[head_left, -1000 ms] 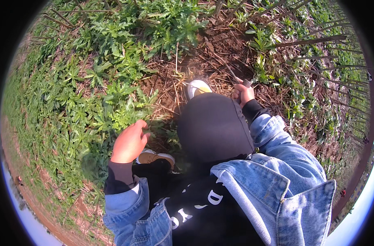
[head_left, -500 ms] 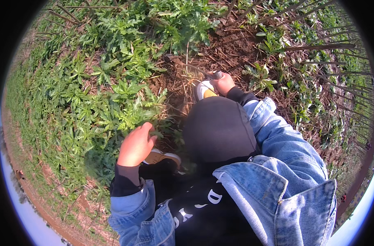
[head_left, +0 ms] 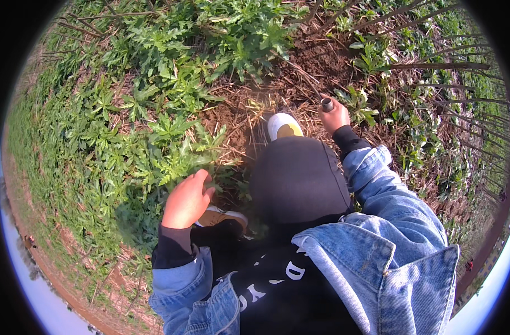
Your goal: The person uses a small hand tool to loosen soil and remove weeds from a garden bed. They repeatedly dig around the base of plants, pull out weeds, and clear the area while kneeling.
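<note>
My right hand (head_left: 334,117) is closed round the hollow tubular handle of a sickle-like hand tool (head_left: 327,104). Its thin shaft slants up and left over bare soil and dry stalks; the far end is blurred, so the blade's shape is unclear. My left hand (head_left: 187,200) hangs at the edge of leafy green weeds (head_left: 174,162), thumb apart from loosely bent fingers. Nothing shows in its grasp, though the fingertips are partly hidden. Between the hands lies a patch of brown soil with cut straw (head_left: 232,120).
My white and yellow shoe (head_left: 284,125) stands ahead of my dark-clothed knee (head_left: 299,178); a tan shoe (head_left: 221,218) is beside my left wrist. Dense weeds cover the left side. Several thin bare stems (head_left: 439,66) lean in from the right.
My right hand has moved right, away from the shoe, and the tool has swung up with it, off the soil patch. The left hand is nearly still.
</note>
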Demonstrator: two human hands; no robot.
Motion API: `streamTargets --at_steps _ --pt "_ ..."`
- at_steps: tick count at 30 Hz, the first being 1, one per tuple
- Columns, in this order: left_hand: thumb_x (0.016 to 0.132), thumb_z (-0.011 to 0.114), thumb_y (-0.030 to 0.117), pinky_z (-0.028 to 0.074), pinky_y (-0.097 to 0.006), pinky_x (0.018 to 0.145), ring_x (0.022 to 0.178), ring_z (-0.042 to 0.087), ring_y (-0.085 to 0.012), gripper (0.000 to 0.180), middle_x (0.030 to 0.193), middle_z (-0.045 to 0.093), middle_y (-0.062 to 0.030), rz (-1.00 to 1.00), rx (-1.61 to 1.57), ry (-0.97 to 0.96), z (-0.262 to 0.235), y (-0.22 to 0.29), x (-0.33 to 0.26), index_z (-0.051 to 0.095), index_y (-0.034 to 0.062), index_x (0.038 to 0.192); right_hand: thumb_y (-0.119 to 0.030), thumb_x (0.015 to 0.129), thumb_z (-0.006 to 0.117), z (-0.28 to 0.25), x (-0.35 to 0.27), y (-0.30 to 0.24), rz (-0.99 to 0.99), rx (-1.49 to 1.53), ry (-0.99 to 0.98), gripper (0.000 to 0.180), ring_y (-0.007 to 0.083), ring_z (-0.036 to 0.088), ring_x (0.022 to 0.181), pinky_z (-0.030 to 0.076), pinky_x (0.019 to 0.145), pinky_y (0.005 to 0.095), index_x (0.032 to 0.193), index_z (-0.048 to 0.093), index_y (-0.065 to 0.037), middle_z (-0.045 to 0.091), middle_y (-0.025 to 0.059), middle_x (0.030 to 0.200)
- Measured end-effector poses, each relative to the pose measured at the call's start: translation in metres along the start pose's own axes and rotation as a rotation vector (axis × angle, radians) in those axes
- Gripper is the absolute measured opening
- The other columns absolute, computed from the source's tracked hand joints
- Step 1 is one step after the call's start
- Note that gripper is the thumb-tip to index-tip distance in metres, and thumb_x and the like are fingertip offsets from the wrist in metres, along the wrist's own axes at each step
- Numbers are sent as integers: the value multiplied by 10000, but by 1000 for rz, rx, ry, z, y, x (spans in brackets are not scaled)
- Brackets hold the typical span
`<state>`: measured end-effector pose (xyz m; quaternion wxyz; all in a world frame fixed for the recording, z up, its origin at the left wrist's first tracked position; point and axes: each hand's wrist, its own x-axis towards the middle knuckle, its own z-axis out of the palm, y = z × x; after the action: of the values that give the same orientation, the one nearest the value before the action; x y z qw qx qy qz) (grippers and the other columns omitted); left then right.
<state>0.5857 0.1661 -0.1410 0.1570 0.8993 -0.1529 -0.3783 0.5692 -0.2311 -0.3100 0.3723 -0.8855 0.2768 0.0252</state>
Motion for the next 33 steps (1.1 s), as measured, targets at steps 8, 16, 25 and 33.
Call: streamTargets --at_steps 8,16,25,33 --pt "814 629 163 468 -439 724 870 591 -358 248 918 620 -166 -71 -16 -71 -2 -8 20 522 54 1010 -217 739 654 27 50 -40 -96 -152 -42 414 341 635 889 512 787 402 1139 620 -118 660 189 932" --pt "821 633 181 466 -436 691 816 601 -348 250 893 622 -161 -48 -55 -48 -6 -23 34 524 38 995 -215 774 632 50 66 -36 -20 -108 -20 371 342 635 900 512 795 408 1125 615 -98 660 184 940" --pt "822 629 164 463 -412 635 717 602 -319 228 763 611 -125 -12 -110 -21 -9 -42 50 531 42 986 -168 789 607 76 107 -38 -35 -52 -6 375 296 665 842 517 742 350 1153 611 -76 665 190 912" --pt "811 641 162 464 -405 604 682 598 -312 234 735 602 -129 -7 -130 -57 -6 -60 56 536 46 984 -186 785 646 34 39 -8 60 -13 -7 389 252 669 905 516 787 332 1166 616 -114 675 157 968"
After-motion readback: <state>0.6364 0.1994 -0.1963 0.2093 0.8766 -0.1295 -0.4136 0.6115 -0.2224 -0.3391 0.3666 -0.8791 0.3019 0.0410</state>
